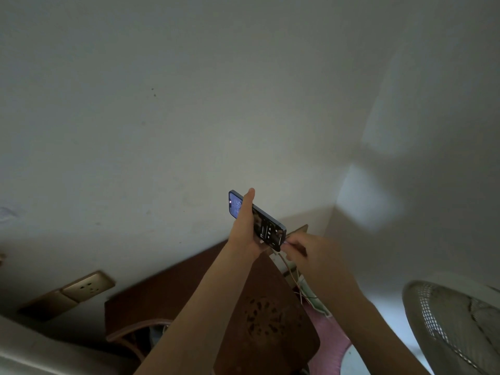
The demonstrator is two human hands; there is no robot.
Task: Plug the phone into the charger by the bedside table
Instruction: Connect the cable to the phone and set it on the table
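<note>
A blue phone (266,226) with its screen lit is held up in front of the wall, tilted with its bottom end toward the lower right. My left hand (243,226) grips it around the middle, thumb pointing up across the screen. My right hand (300,249) pinches the end of a thin orange charger cable (290,272) right at the phone's bottom edge. Whether the plug sits in the port is hidden by my fingers. The cable drops down toward a tangle of wires below.
A dark wooden bedside table (167,293) and a brown chair seat (267,320) stand below my arms. A gold wall socket (88,286) is at the lower left. A standing fan's grille (457,326) fills the lower right corner. Pink fabric (330,345) lies below.
</note>
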